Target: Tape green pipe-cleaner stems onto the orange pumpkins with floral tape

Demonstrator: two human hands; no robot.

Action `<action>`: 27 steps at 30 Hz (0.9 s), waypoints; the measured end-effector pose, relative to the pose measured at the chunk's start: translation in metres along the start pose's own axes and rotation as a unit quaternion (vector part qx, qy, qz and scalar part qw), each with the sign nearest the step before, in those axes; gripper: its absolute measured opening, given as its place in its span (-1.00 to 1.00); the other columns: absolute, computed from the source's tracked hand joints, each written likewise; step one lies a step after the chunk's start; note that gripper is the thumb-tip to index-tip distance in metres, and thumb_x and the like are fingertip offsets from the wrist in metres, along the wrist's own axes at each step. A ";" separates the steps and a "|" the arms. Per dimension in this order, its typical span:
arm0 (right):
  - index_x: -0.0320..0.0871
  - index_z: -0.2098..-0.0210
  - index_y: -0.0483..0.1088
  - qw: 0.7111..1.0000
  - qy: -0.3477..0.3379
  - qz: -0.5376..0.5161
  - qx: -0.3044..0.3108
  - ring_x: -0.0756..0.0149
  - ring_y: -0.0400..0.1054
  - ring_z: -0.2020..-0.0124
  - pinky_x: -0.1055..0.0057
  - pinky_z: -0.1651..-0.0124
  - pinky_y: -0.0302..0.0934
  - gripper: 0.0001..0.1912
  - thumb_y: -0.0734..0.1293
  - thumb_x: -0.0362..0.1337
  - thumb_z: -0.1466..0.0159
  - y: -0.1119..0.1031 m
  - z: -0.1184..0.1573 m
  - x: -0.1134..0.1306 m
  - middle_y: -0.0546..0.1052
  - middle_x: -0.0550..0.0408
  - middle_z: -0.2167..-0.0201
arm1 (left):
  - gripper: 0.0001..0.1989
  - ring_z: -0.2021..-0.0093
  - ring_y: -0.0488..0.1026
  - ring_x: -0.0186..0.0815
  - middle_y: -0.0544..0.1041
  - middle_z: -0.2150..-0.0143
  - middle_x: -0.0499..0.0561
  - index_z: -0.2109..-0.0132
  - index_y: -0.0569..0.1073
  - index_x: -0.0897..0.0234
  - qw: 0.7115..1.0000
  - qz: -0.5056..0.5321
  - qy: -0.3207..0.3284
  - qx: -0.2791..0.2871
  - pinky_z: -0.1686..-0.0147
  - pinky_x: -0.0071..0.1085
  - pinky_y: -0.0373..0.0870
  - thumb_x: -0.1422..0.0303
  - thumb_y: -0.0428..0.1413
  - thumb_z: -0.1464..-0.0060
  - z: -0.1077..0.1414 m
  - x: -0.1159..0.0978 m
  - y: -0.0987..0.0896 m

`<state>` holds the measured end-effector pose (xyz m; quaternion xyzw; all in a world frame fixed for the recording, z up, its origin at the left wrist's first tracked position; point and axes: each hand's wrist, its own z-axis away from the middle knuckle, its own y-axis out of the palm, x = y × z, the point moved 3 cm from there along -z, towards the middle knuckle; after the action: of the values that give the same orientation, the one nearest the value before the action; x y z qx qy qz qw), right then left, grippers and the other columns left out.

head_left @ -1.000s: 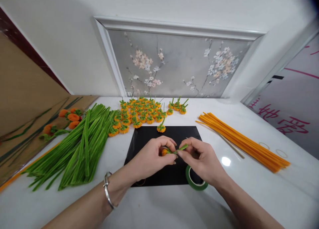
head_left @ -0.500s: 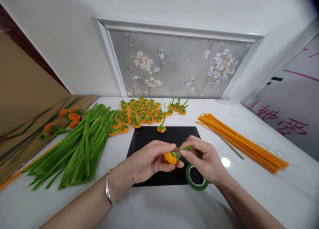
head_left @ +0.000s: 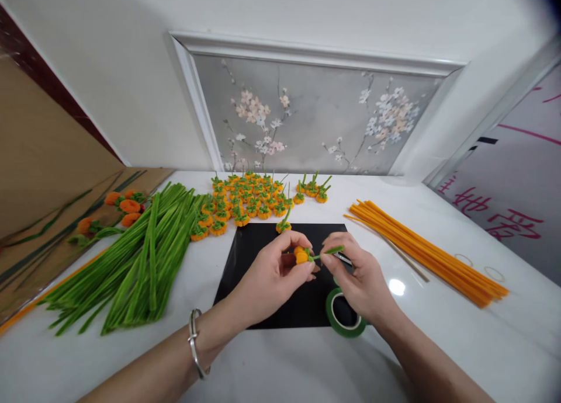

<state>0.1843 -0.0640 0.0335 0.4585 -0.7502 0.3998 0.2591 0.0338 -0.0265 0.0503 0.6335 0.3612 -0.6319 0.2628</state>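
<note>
Between thumb and fingers, my left hand (head_left: 274,277) grips a small orange pipe-cleaner pumpkin (head_left: 301,255) with a green top. My right hand (head_left: 355,274) pinches the green pipe-cleaner stem (head_left: 322,256) that sticks out of the pumpkin to the right. Both hands are above a black mat (head_left: 249,257). A roll of green tape (head_left: 345,332) lies below my right hand, over the mat's edge. Part of a metal tool (head_left: 344,257) shows behind my right fingers; the rest is hidden. One finished-looking pumpkin (head_left: 283,225) sits at the mat's back edge.
Several small pumpkins (head_left: 252,195) crowd the back of the white table (head_left: 456,350). Green pipe cleaners (head_left: 144,263) lie in a heap at left, orange pipe cleaners (head_left: 429,251) at right. Orange flowers (head_left: 130,206) rest on brown paper (head_left: 44,239) at far left.
My left hand has turned and moved up slightly, its thumb now below the pumpkin. The pumpkin has tipped so its stem points right. My right hand still pinches the stem.
</note>
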 end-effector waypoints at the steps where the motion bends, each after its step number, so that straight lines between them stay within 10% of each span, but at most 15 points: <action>1: -0.12 0.37 0.33 1.000 -0.005 0.002 -0.002 0.28 0.28 0.21 0.35 0.14 0.17 -0.90 0.23 -0.40 -0.26 -0.001 0.000 0.000 0.40 0.09 0.36 | -0.86 0.31 0.43 -0.42 0.35 0.28 -0.08 0.17 0.26 0.24 0.999 0.040 -0.018 0.007 0.26 -0.45 0.44 0.36 0.07 -0.12 0.000 -0.001 0.000; 9: -0.13 0.43 0.29 1.000 0.003 -0.018 0.013 0.29 0.30 0.27 0.35 0.18 0.19 -0.86 0.22 -0.37 -0.28 0.002 -0.001 0.006 0.39 0.09 0.42 | -0.77 0.49 0.46 -0.45 0.39 0.36 -0.07 0.08 0.20 0.16 0.970 0.183 -0.152 0.050 0.50 -0.55 0.41 0.14 -0.12 -0.22 -0.001 0.003 0.000; 15: -0.14 0.40 0.30 1.000 0.020 -0.012 -0.003 0.32 0.30 0.30 0.39 0.22 0.20 -0.89 0.22 -0.34 -0.27 0.006 0.002 0.001 0.38 0.08 0.38 | -0.72 -0.01 0.34 -0.22 0.28 -0.07 0.08 0.12 0.36 0.19 0.982 -0.170 0.086 -0.012 0.22 -0.44 0.43 0.36 0.19 0.02 0.002 -0.006 -0.003; 20: -0.14 0.38 0.30 1.000 0.011 -0.007 0.014 0.33 0.29 0.30 0.38 0.22 0.20 -0.89 0.22 -0.34 -0.29 0.008 0.002 0.001 0.38 0.08 0.36 | -0.88 0.32 0.38 -0.45 0.28 -0.06 0.10 0.22 0.41 0.26 0.948 -0.283 0.138 -0.055 0.40 -0.51 0.38 0.47 0.02 -0.09 0.005 -0.006 -0.003; 27: -0.11 0.37 0.32 0.999 -0.046 -0.010 0.025 0.27 0.28 0.19 0.30 0.12 0.20 -0.91 0.24 -0.38 -0.27 0.007 -0.002 0.002 0.39 0.07 0.35 | -0.92 0.39 0.44 -0.47 0.32 0.04 0.06 0.31 0.40 0.31 0.998 -0.047 -0.020 0.039 0.43 -0.51 0.47 0.39 0.04 -0.09 0.000 -0.007 -0.004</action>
<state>0.1773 -0.0616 0.0330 0.4907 -0.7462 0.3944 0.2166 0.0310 -0.0249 0.0573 0.6125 0.3606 -0.6699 0.2148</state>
